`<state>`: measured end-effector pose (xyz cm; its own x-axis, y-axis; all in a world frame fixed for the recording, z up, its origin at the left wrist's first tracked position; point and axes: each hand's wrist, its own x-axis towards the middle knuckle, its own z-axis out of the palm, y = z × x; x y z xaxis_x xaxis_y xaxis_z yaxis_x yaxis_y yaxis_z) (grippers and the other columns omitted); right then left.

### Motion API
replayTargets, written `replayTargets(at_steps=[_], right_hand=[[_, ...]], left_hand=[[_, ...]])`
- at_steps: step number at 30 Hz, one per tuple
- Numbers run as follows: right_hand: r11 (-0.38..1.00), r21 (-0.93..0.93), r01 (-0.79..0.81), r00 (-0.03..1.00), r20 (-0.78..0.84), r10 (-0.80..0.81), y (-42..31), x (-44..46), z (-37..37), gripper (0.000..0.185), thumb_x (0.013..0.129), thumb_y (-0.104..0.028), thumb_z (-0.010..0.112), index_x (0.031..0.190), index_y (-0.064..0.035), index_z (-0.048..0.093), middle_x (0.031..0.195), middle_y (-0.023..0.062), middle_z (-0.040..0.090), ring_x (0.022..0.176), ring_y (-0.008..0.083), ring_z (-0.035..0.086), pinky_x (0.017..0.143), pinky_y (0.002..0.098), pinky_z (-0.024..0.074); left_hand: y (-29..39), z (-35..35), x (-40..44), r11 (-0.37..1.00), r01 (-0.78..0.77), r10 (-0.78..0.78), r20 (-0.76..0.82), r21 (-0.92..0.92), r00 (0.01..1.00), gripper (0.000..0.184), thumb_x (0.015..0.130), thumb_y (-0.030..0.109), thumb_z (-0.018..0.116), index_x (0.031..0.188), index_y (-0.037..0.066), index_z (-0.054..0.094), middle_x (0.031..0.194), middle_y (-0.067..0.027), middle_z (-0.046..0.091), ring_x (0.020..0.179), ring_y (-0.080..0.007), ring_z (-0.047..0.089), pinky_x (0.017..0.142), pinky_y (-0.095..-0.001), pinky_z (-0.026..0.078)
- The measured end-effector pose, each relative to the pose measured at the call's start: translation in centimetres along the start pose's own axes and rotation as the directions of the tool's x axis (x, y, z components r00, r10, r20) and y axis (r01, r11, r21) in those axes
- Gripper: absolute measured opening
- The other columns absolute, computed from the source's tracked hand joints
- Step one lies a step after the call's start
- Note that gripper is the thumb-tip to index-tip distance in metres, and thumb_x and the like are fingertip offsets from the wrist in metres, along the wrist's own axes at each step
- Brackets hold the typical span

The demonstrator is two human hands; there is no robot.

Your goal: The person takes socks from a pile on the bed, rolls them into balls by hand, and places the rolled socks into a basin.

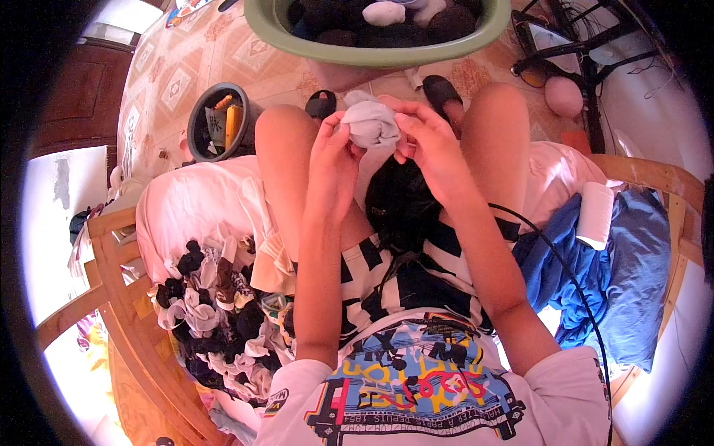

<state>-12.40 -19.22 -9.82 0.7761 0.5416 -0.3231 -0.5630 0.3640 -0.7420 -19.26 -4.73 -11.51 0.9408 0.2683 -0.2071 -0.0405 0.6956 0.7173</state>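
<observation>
Between my two hands, held up over my knees, is a light grey rolled-up sock (372, 125), bunched into a ball with a loose bit on top. The fingers of my left hand (335, 149) grip its left side. My right hand (428, 145) pinches its right edge. Beyond it, a green basin (379, 55) contains several dark balled socks (335, 16) and a white one (384, 13). A heap of loose socks (223, 312), mostly black, white and pinkish, lies beside my left thigh.
A dark bin (199, 134) with yellow items stands on the tiled floor, left of my legs. Blue cloth (632, 275) and a white roll (595, 215) lie to my right. A black cable (554, 260) runs past my right arm. Wooden rails (119, 312) flank the seat.
</observation>
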Motion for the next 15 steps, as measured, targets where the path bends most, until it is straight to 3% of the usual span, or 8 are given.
replayTargets(at_steps=[2, 3, 4, 5, 9, 11, 13, 15], right_hand=[[0.959, -0.244, 0.146, 0.983, -0.076, -0.169, 0.3, 0.0, 0.4, 0.021, 0.092, -0.018, 0.063, 0.106, -0.0040, 0.058, 0.086, 0.0015, 0.058, 0.063, 0.0076, 0.053, 0.051, 0.0217, 0.0446], [0.959, -0.245, 0.146, 0.983, -0.075, -0.168, 0.4, 0.0, 0.6, 0.021, 0.092, -0.018, 0.063, 0.106, -0.0040, 0.058, 0.086, 0.0015, 0.058, 0.063, 0.0076, 0.053, 0.051, 0.0217, 0.0446], [0.924, -0.301, 0.234, 0.958, -0.091, -0.272, 0.6, 0.0, 0.7, 0.023, 0.091, -0.019, 0.065, 0.108, -0.0040, 0.058, 0.089, 0.0022, 0.058, 0.066, 0.0076, 0.055, 0.053, 0.0215, 0.0456], [0.879, -0.356, 0.317, 0.922, -0.101, -0.374, 0.6, 0.0, 0.7, 0.026, 0.090, -0.019, 0.066, 0.110, -0.0040, 0.058, 0.093, 0.0029, 0.059, 0.069, 0.0076, 0.056, 0.054, 0.0213, 0.0466], [0.842, -0.450, 0.298, 0.948, 0.033, -0.318, 0.3, 0.0, 0.3, 0.028, 0.088, -0.017, 0.069, 0.110, -0.0024, 0.060, 0.100, 0.0054, 0.059, 0.071, 0.0088, 0.058, 0.056, 0.0219, 0.0475], [0.606, -0.698, 0.381, 0.894, 0.112, -0.433, 1.2, 0.5, -0.4, 0.025, 0.087, -0.013, 0.067, 0.107, 0.0005, 0.063, 0.093, 0.0067, 0.062, 0.072, 0.0098, 0.060, 0.057, 0.0228, 0.0477], [0.626, -0.675, 0.390, 0.885, 0.088, -0.457, 1.9, 0.5, -0.6, 0.023, 0.087, -0.012, 0.066, 0.106, 0.0018, 0.064, 0.087, 0.0068, 0.063, 0.069, 0.0106, 0.060, 0.057, 0.0233, 0.0478], [0.645, -0.652, 0.399, 0.876, 0.062, -0.479, 2.0, 0.2, -0.4, 0.021, 0.087, -0.010, 0.065, 0.104, 0.0030, 0.065, 0.081, 0.0069, 0.063, 0.066, 0.0115, 0.060, 0.057, 0.0237, 0.0478]], left_hand=[[0.0, 0.3, -0.1, 0.999, -0.004, 0.005, -0.031, 0.040, 1.000, 0.037, 0.095, 0.022, 0.054, 0.126, 0.004, 0.045, 0.123, -0.0099, 0.057, 0.115, -0.0210, 0.054, 0.103, -0.0363, 0.040], [0.1, 0.6, -0.2, 1.000, -0.014, 0.014, -0.034, -0.002, 0.999, 0.033, 0.095, 0.017, 0.056, 0.124, 0.006, 0.044, 0.116, -0.0077, 0.057, 0.104, -0.0165, 0.054, 0.092, -0.0307, 0.040], [0.2, 0.8, -0.2, 0.999, -0.024, 0.023, -0.036, -0.043, 0.999, 0.031, 0.094, 0.013, 0.058, 0.121, 0.007, 0.044, 0.109, -0.0056, 0.058, 0.094, -0.0120, 0.053, 0.082, -0.0250, 0.040], [0.3, 0.8, -0.3, 0.999, -0.025, 0.023, -0.036, -0.043, 0.999, 0.031, 0.094, 0.013, 0.058, 0.121, 0.007, 0.044, 0.109, -0.0056, 0.058, 0.094, -0.0120, 0.053, 0.082, -0.0250, 0.040], [0.6, 1.6, -0.6, 0.995, -0.055, 0.059, -0.050, 0.078, 0.997, 0.046, 0.087, 0.000, 0.064, 0.125, 0.005, 0.040, 0.112, -0.0089, 0.059, 0.104, -0.0155, 0.056, 0.090, -0.0280, 0.044], [0.7, 1.8, -0.7, 0.992, -0.074, 0.078, -0.035, 0.101, 0.996, 0.051, 0.084, -0.004, 0.066, 0.126, 0.005, 0.038, 0.113, -0.0103, 0.059, 0.108, -0.0171, 0.057, 0.094, -0.0300, 0.045], [0.7, 1.6, -0.8, 0.972, -0.065, 0.070, -0.014, 0.224, 0.997, 0.053, 0.081, -0.008, 0.066, 0.125, 0.004, 0.039, 0.116, -0.0125, 0.058, 0.114, -0.0203, 0.056, 0.101, -0.0344, 0.044], [0.3, 1.3, -0.8, 0.979, -0.043, 0.048, -0.022, 0.197, 0.999, 0.054, 0.082, -0.006, 0.065, 0.128, 0.003, 0.039, 0.119, -0.0131, 0.057, 0.114, -0.0212, 0.055, 0.101, -0.0344, 0.043]])
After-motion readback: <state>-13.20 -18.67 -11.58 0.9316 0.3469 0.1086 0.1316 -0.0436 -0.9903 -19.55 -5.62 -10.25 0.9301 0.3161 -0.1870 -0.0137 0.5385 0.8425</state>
